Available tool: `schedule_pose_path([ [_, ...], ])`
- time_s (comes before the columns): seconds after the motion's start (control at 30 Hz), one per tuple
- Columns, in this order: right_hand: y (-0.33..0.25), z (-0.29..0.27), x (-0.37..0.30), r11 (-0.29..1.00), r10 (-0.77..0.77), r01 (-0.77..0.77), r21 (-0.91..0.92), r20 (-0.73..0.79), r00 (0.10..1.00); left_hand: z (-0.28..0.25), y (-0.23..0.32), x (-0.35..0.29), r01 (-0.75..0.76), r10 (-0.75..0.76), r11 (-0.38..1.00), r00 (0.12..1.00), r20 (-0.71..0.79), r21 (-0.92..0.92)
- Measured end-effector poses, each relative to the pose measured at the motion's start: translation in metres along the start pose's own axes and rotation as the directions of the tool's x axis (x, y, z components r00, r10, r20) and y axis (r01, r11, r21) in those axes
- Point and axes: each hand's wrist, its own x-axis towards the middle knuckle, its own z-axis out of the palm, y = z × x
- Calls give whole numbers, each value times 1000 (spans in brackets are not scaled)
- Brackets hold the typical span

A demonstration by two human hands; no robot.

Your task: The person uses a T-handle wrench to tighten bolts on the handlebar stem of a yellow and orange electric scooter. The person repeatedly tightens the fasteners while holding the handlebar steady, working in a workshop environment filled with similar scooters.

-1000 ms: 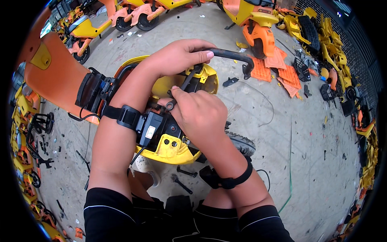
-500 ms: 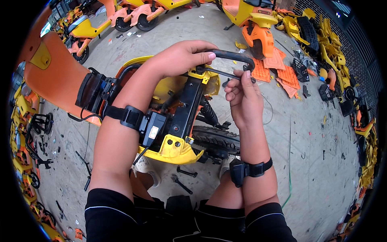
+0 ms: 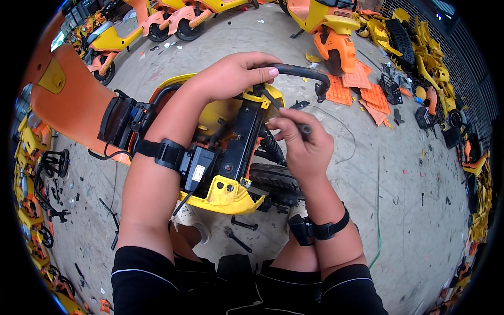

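My left hand (image 3: 236, 76) is closed around a black curved grab bar (image 3: 302, 71) above a partly stripped yellow scooter. In my right hand (image 3: 310, 147) is a dark rod-shaped wrench (image 3: 271, 98), slanting down to the right. Its upper end meets the yellow bracket (image 3: 278, 100) under the bar; the exact contact is hidden. Its thicker lower end sticks out past my fingers. Below my hands are the black frame box (image 3: 244, 131), the yellow body panel (image 3: 231, 202) and the rear tire (image 3: 270, 178).
An orange scooter panel (image 3: 68, 100) rises at the left. On the floor by my feet lie an open-end wrench (image 3: 238, 240) and a black bar (image 3: 244, 224). Orange panels (image 3: 362, 86) and a parked scooter (image 3: 333, 44) stand beyond. Yellow scrap parts (image 3: 430, 58) pile along the right wall.
My right hand has moved down and left, swinging the wrench from nearly level under the bar to a steep slant. My left hand stays on the grab bar.
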Motion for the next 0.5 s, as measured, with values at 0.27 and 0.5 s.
schedule_pose_path([
  [0.27, -13, 12, -4, 804, -331, 375, -461, 177, 927, 0, -1, 0, -18, 19, 999, 1000, -7, 37],
  [0.5, -11, 0, 3, 990, 45, -51, -130, -45, 998, 0, 0, 1, -35, 35, 998, 999, 0, 55],
])
